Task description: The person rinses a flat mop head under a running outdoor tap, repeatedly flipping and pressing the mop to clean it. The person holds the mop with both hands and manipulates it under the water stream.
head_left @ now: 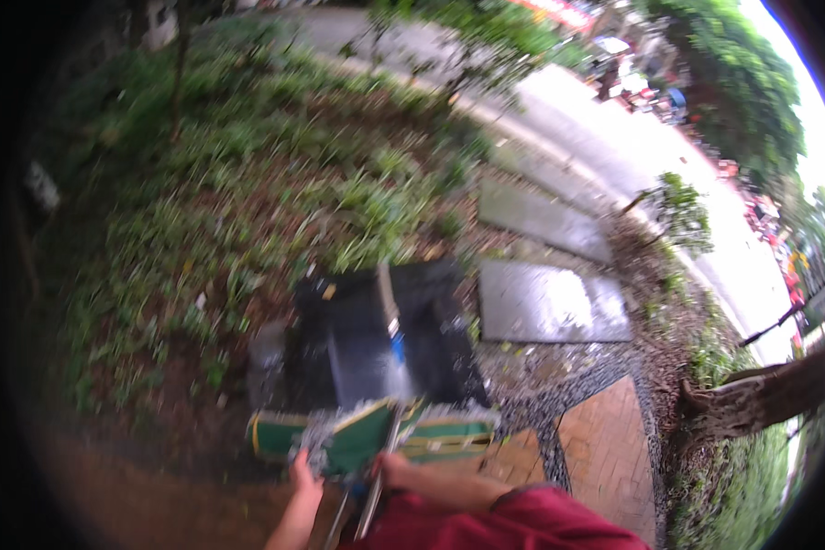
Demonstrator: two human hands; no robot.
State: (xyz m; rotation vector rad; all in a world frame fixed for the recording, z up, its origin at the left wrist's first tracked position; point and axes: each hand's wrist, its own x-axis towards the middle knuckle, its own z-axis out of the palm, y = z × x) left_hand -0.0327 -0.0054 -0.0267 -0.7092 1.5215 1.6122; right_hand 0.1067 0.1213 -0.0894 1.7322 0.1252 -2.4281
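At the bottom centre my right hand (394, 467) is closed round a metal pole (379, 495), which slants up over a wide green flat mop head (362, 440) with grey fringe and yellow edging. My left hand (305, 475) is at the lower edge of the mop head, left of the pole. One finger points up at the grey fringe, with the thumb apart; motion blur hides whether it touches. Beyond the mop head is a dark, wet, shiny flat surface (339, 339). A stick (387, 298) with a white and blue end runs over it.
Pale stone slabs (532, 302) and brick paving (605, 440) are at the right, edged with dark pebbles. A leaning tree trunk (761, 399) stands far right. Low plants (247, 202) and leaf litter cover the left. A road (577, 110) runs along the back.
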